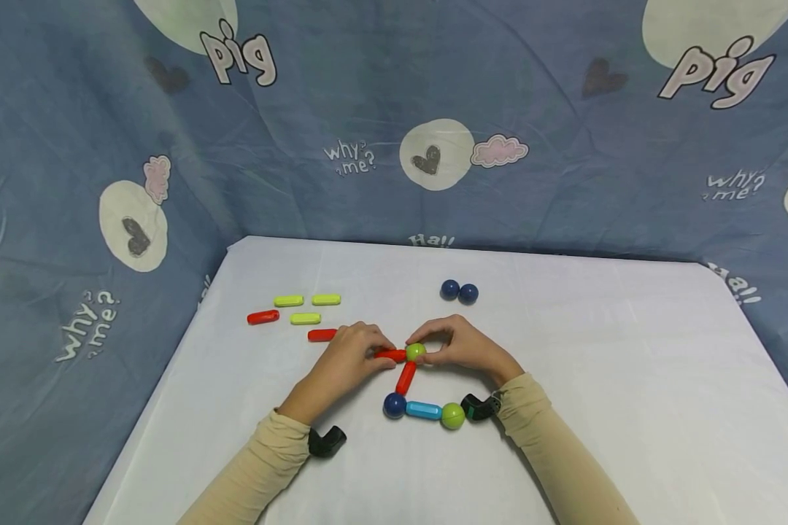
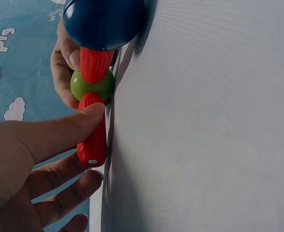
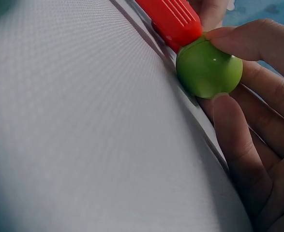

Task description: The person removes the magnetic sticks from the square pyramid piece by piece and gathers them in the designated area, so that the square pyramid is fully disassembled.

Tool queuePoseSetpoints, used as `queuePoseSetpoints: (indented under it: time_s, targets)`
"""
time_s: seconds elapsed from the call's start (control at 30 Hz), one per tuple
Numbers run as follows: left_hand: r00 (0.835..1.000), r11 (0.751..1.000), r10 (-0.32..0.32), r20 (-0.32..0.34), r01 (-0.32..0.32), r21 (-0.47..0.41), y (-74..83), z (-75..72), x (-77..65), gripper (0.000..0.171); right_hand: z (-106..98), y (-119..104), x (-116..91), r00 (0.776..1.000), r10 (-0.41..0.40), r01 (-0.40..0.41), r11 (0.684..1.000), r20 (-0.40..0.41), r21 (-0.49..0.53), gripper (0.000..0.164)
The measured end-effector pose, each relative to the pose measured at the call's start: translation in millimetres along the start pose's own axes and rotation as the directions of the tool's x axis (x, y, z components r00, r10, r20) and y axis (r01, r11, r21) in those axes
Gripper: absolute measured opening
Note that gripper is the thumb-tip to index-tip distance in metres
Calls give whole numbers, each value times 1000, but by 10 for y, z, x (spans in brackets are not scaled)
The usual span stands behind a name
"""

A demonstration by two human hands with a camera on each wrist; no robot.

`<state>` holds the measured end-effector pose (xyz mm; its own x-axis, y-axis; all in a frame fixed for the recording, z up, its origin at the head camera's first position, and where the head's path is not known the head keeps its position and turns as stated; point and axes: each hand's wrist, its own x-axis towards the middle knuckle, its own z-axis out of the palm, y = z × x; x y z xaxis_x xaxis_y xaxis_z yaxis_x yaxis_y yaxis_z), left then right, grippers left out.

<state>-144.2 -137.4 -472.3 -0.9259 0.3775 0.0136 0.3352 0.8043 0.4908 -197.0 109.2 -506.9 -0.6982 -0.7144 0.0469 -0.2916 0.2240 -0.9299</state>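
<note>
Beige sleeves flank joined pieces, left hand overlapping a farther red rod.

Wrinkled beige sleeves are worn with curved black wrist cameras.

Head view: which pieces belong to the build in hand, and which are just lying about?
In the build:
Red rod in the left hand
Green ball in the right hand
Second red rod
Joined blue ball
Light blue rod
Second green ball

Lying about, perhaps spares:
Three yellow-green rods
Two outlying red rods
Two far blue balls
</note>
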Motion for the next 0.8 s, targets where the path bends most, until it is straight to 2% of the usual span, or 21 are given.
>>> queuePoseSetpoints:
  time_s: [0.2,0.4,0.63,0.8]
  targets:
    - [1000,999,16,27,-17,29,-11,-17,-12,19,-30,-6,-9,1000,16,-16,1000,-5,-23,29]
    - [999,999,3,45,-5,48,-35,-58,-29,17,-95,26,-42,998,36,-36,999,-45,-10,29]
    - [998,998,-11,69,7,58,-32,-70,-13,19,-112,42,-39,999,32,-32,999,-38,-5,29]
    - [996,996,-28,82,21,83,-46,-96,-69,21,-77,56,-20,999,24,-25,999,-34,-21,29]
